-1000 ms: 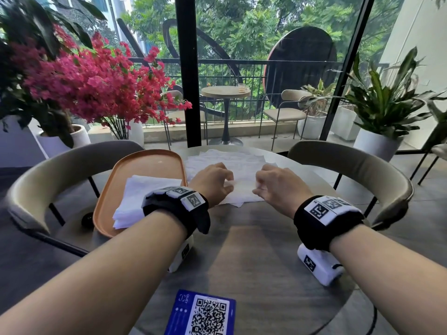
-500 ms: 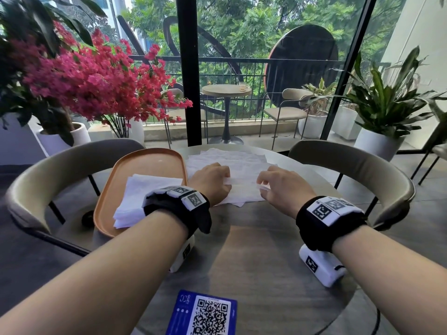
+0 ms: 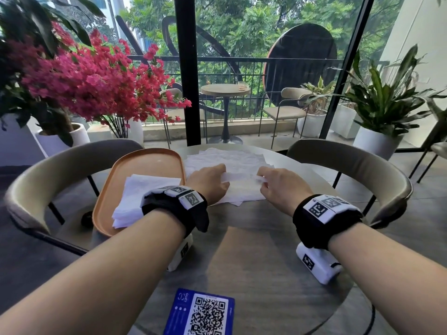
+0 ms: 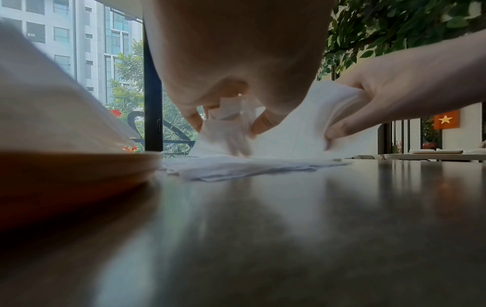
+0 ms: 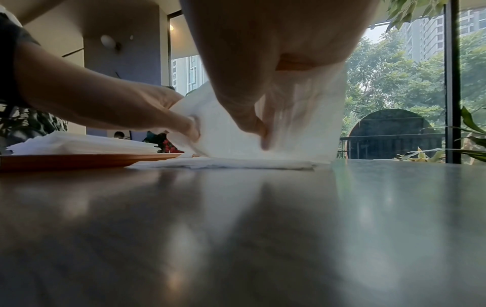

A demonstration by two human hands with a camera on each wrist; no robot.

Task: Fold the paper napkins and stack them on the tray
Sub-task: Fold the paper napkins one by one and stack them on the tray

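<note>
Several unfolded white napkins (image 3: 227,160) lie in a loose pile on the round table, right of the orange tray (image 3: 145,163). Folded napkins (image 3: 142,192) are stacked on the tray's near half. My left hand (image 3: 210,182) and right hand (image 3: 278,184) each pinch one end of the top napkin (image 3: 242,177) and hold its near edge raised off the pile. In the left wrist view the lifted napkin (image 4: 297,128) hangs between my left fingers (image 4: 260,122) and the right hand (image 4: 368,112). The right wrist view shows the same sheet (image 5: 228,128) above the pile (image 5: 223,163).
The table (image 3: 254,262) is dark and round, with a blue QR card (image 3: 203,313) at its near edge. Two curved chairs stand at the far side, one left (image 3: 60,165), one right (image 3: 350,165). A pink flowering plant (image 3: 92,78) stands behind the left chair.
Both hands moved slightly apart and lifted the near edge of the top napkin off the pile; a second ago they rested curled on it close together.
</note>
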